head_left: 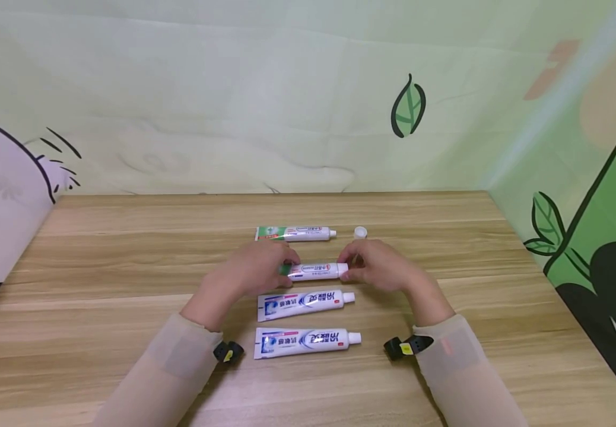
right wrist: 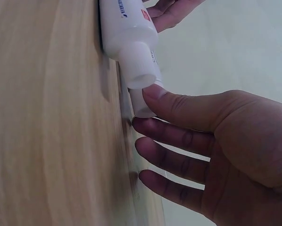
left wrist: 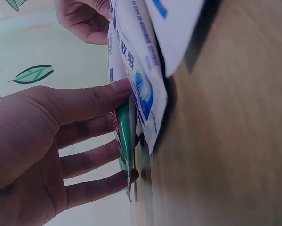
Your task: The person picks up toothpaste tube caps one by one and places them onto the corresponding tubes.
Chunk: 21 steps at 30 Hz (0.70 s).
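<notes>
My left hand point(head_left: 257, 268) holds the tail end of a green-and-white toothpaste tube point(head_left: 313, 271), thumb on the near side and fingers on the far side. At the tube's other end my right hand point(head_left: 380, 265) pinches the white cap point(right wrist: 140, 104) between thumb and index finger, its other fingers spread. The left wrist view shows the tube's green tail point(left wrist: 125, 127) between the left thumb and fingers. Beyond the hands lies a second green-and-white tube point(head_left: 297, 233) with its narrow nozzle bare. A loose white cap point(head_left: 360, 232) stands just right of that nozzle.
Nearer to me, two white-and-blue toothpaste tubes point(head_left: 302, 304) lie in the same row, both capped, the nearest tube point(head_left: 305, 342) closest to my forearms. All rest on a wooden table point(head_left: 126, 249). A printed cloth backdrop point(head_left: 233, 107) rises behind the table's far edge.
</notes>
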Available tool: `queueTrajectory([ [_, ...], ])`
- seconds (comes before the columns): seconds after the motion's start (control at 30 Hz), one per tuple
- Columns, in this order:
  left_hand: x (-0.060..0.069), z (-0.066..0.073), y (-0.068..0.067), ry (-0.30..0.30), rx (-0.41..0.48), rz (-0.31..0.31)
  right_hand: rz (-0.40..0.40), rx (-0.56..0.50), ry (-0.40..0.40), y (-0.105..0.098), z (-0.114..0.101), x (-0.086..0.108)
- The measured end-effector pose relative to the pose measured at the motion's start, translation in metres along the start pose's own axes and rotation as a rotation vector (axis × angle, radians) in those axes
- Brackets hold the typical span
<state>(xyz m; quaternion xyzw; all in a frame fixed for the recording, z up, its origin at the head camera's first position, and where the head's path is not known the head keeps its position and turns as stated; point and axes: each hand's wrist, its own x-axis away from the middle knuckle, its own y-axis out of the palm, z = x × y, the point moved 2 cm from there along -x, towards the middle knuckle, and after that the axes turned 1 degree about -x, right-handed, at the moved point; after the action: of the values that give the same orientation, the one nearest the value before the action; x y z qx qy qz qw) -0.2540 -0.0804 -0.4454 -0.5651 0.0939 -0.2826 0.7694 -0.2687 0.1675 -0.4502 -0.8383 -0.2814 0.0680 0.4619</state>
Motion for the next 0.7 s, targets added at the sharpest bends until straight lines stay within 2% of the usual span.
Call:
queueTrajectory([
  [0.33, 0.0002, -0.0004, 0.0015, -0.004, -0.018, -0.002, 0.01, 0.019, -0.012, 0.0018, 0.002, -0.0002],
  [0.7, 0.0008, 0.0004, 0.002, -0.007, -0.022, 0.016, 0.007, -0.004, 0.021, 0.0024, 0.001, 0.001],
])
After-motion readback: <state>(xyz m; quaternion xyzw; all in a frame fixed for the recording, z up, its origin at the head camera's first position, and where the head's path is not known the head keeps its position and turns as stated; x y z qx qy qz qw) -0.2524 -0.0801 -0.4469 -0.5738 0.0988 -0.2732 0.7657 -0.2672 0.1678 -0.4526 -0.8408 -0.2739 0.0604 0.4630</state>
